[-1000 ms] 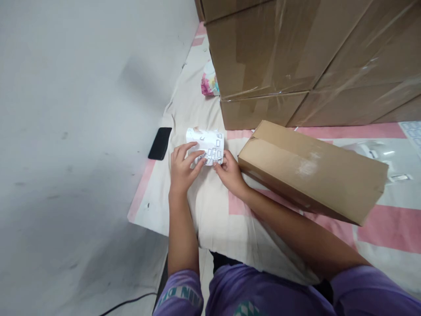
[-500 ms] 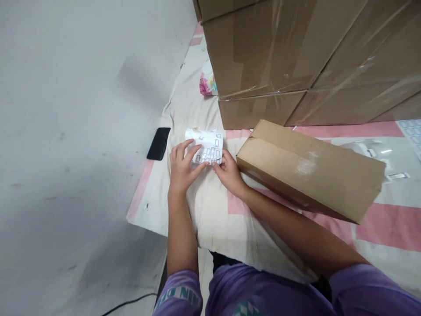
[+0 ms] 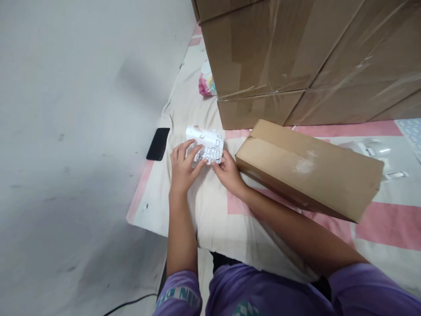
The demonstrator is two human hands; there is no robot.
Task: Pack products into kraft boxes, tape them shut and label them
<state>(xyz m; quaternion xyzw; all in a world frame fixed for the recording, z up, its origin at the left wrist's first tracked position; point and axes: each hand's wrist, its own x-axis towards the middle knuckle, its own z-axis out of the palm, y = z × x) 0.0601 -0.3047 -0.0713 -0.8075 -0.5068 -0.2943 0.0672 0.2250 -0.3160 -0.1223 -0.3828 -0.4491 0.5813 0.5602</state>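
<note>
A white sticker sheet (image 3: 210,142) with small dark-outlined rectangles curls upward above the cloth-covered table. My right hand (image 3: 227,169) pinches its lower right corner between thumb and fingers. My left hand (image 3: 184,164) grips the sheet from the left, its curved fingers over the front and the thumb at the bottom edge, close to my right thumb. Whether a single sticker is between the thumbs is too small to make out. To the right of my right hand lies a long brown cardboard box (image 3: 309,166), set at an angle.
Large taped cardboard boxes (image 3: 256,57) stand stacked at the back. A black phone-like slab (image 3: 158,144) lies left of my left hand by the wall (image 3: 66,131). Beside the stack sits a colourful packet (image 3: 206,83). Clear plastic (image 3: 378,151) and another label sheet (image 3: 411,131) lie at right.
The sticker sheet has tilted slightly and its curl has shifted a little. Both hands keep nearly the same place and hold on it.
</note>
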